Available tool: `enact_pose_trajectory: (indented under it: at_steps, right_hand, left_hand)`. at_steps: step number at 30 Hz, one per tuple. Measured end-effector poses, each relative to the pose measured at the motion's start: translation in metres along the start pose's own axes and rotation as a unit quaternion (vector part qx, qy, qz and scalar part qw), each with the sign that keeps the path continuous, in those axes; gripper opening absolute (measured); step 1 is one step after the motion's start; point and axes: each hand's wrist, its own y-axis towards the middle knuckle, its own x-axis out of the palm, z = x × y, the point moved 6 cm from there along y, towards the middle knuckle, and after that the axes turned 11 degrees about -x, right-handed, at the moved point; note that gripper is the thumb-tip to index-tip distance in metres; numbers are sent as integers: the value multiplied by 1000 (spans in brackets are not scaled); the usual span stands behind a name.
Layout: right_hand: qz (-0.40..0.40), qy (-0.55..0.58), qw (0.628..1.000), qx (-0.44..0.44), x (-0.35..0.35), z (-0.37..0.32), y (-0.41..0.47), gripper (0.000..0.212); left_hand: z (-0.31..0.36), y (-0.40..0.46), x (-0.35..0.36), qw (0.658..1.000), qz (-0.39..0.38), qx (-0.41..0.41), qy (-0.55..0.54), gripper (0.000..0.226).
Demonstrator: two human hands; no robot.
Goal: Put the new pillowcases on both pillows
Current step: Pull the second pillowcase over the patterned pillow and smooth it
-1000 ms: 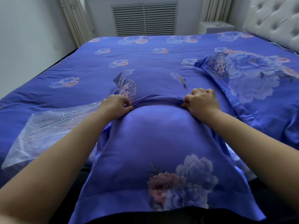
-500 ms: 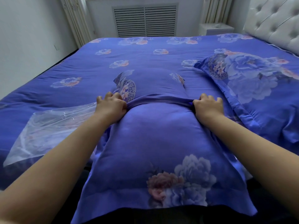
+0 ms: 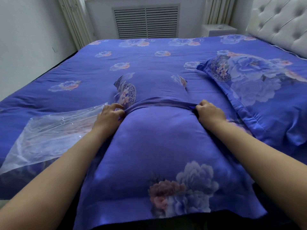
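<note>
Centre of frame: we have the pillow point(image 3: 159, 146) lying lengthwise away from us on the bed point(image 3: 99, 77), the new pillowcase point(image 3: 166, 188) drawn over its near part. The case's open hem point(image 3: 159, 102) sits bunched across the pillow at mid-frame; beyond it the far end looks uncovered, though its fabric matches so closely we can't be sure.

Our left hand point(image 3: 110, 116) pinches the hem at its left end, fingers curled on the fold. Our right hand point(image 3: 210, 112) grips the right end, knuckles up, fingers closed round the cloth.

Risks, as we judge them:
- Uneven pull: one corner rides ahead, case twists, filling bunches.
- Slick fabric slips from the pinch.
- Plastic wrapper point(image 3: 49, 135), centre left, lies just beside our left hand; could snag under the hem.

Second pillow point(image 3: 259, 90), upper right, appears already cased.
</note>
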Motion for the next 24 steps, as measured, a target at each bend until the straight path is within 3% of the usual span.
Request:
enact_pose_trajectory:
  at_steps: [3,7,9,12,14,16,18,21,24]
  right_hand:
    - [-87,4,995,-37,12,4,-1,24]
    - [-125,-45,989,-66,5,4,4,24]
    - [-148,-74,983,-83,4,0,7,23]
    - [-173,-87,976,-97,5,2,9,15]
    - [-164,-56,979,-108,7,6,7,14]
    - [-154,14,983,-101,10,10,3,12]
    - [-162,45,981,-94,15,14,-3,16]
    - [-199,-33,976,-84,24,13,-12,25]
    - [-161,-114,979,-54,22,3,-10,31]
  left_hand:
    - [-1,-1,5,992,-107,30,-59,17]
    - [-13,2,12,984,-172,18,32,28]
    - [-5,-1,6,988,-148,49,7,32]
    - [8,-8,-10,988,-30,124,-82,19]
    - [13,-11,-14,978,7,146,-151,17]
    - [16,-11,-11,966,-23,122,-227,18]
    - [16,-10,-5,964,-71,99,-238,17]
    - [15,-11,2,986,-98,109,-75,21]
    - [5,-10,10,977,-134,29,164,29]
